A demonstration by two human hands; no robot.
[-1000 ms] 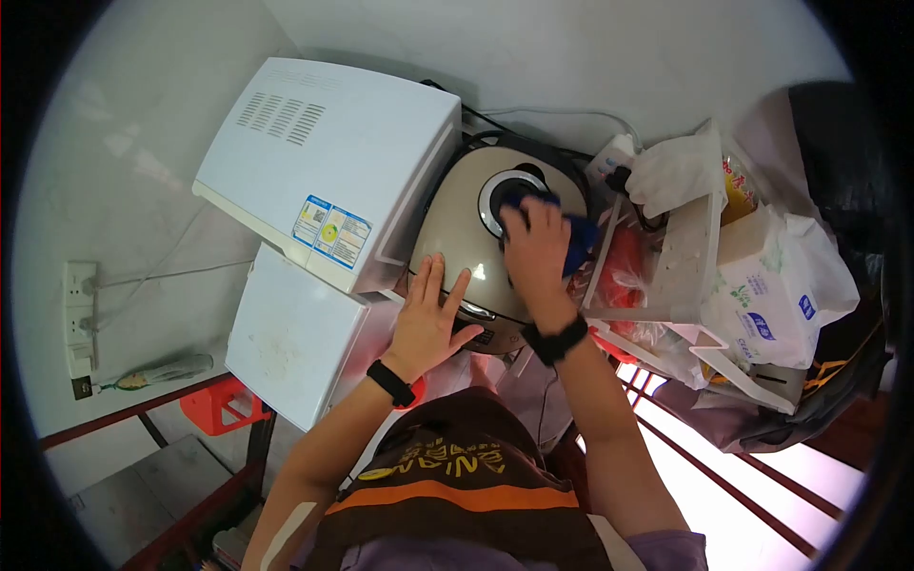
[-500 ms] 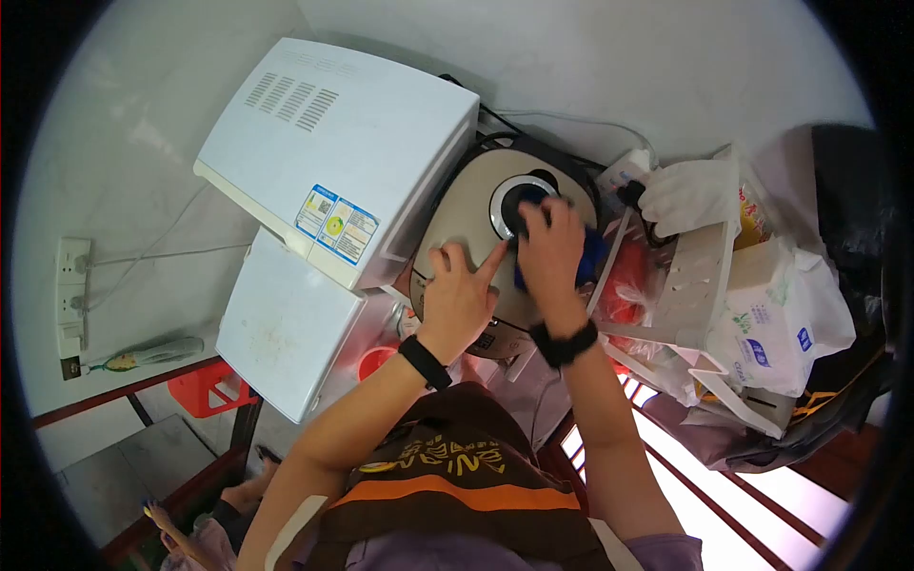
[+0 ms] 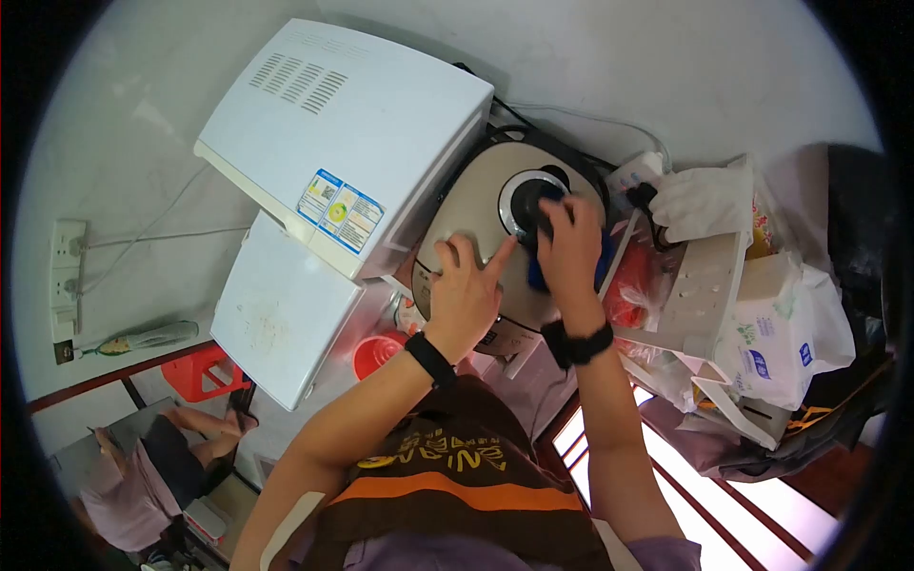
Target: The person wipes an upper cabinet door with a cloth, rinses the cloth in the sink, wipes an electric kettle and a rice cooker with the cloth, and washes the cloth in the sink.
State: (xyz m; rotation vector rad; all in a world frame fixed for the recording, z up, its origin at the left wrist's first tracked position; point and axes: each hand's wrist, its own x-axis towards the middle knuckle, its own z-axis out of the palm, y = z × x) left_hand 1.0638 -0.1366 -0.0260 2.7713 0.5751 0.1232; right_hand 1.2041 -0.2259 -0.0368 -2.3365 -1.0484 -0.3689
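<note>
A beige electric rice cooker (image 3: 466, 205) stands in the middle of the view. On its lid is a black round centre (image 3: 524, 202) inside a silver ring. My left hand (image 3: 466, 290) rests on the front part of the lid, fingers apart, its index finger reaching to the ring's lower edge. My right hand (image 3: 571, 243) is closed on a dark blue cloth (image 3: 537, 277) and presses it at the right side of the ring. Much of the cloth is hidden under that hand, and the fingers are slightly blurred.
A white appliance (image 3: 371, 105) with a vented top stands left of the cooker. A white rack (image 3: 705, 285) with bags and a tissue pack (image 3: 766, 328) is at the right. A red bowl (image 3: 379, 354) sits below. Another person (image 3: 133, 485) is seated at lower left.
My view has shifted slightly, bringing more of the seated person into sight. My right hand stays by the ring with the cloth, its fingers slightly moved. My left hand keeps its place on the lid.
</note>
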